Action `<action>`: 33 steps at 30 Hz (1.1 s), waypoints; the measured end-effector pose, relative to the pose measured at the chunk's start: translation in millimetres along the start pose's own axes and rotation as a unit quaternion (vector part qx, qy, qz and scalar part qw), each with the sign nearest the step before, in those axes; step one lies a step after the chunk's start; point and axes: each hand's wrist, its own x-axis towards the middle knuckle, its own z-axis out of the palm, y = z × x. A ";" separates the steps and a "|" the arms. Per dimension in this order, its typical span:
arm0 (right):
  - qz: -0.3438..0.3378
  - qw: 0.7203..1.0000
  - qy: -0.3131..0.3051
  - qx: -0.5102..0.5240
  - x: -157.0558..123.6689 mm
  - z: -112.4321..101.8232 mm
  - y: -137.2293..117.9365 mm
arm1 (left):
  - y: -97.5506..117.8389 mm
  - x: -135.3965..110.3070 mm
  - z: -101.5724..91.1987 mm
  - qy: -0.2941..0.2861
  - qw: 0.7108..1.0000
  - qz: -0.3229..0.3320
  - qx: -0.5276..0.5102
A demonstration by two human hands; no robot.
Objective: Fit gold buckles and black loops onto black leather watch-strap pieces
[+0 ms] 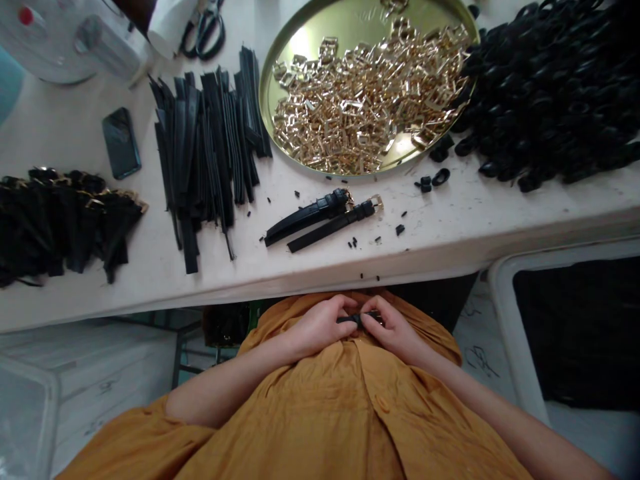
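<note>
Over my lap, below the table's front edge, my left hand [330, 323] and my right hand [385, 321] pinch a small black watch strap [356, 320] between them. Fingers cover most of it; a bit of gold shows by the right fingers. Two black watch straps with gold buckles [320, 223] lie side by side on the table ahead. Farther back, a round gold tray [267, 100] carries a heap of gold buckles [345, 107]. Left of it lie long black strap pieces [205, 147]. To the right is a large pile of black loops [555, 93].
Bundled black straps [65, 220] lie at the table's left, with a phone [121, 143] behind them. Scissors [207, 33] rest at the back. Small black scraps [400, 229] dot the tabletop. A white-rimmed bin [515, 333] with black material stands low on the right; another pale container [30, 400] is low left.
</note>
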 end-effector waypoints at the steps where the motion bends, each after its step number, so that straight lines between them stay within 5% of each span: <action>1: -0.002 1.000 -0.011 0.002 -0.2 -1.0 0.2 | 0.4 -0.1 -2.4 -0.007 1.000 -0.007 0.001; 5: -0.003 1.000 -0.019 0.007 -0.6 -3.0 1.7 | 1.3 -0.3 -12.0 -0.053 0.998 -0.026 -0.021; 17: -0.069 0.994 -0.080 -0.007 -6.7 -7.0 -3.2 | 1.1 -5.6 -10.1 -0.046 0.998 -0.021 -0.034; 25: -0.056 0.998 0.005 -0.007 -15.8 1.0 4.8 | 6.3 -12.4 -10.2 -0.066 0.990 0.002 0.128; 33: -0.136 0.985 -0.056 -0.086 -21.3 3.0 8.3 | 2.4 -22.5 4.4 -0.050 0.981 0.036 0.181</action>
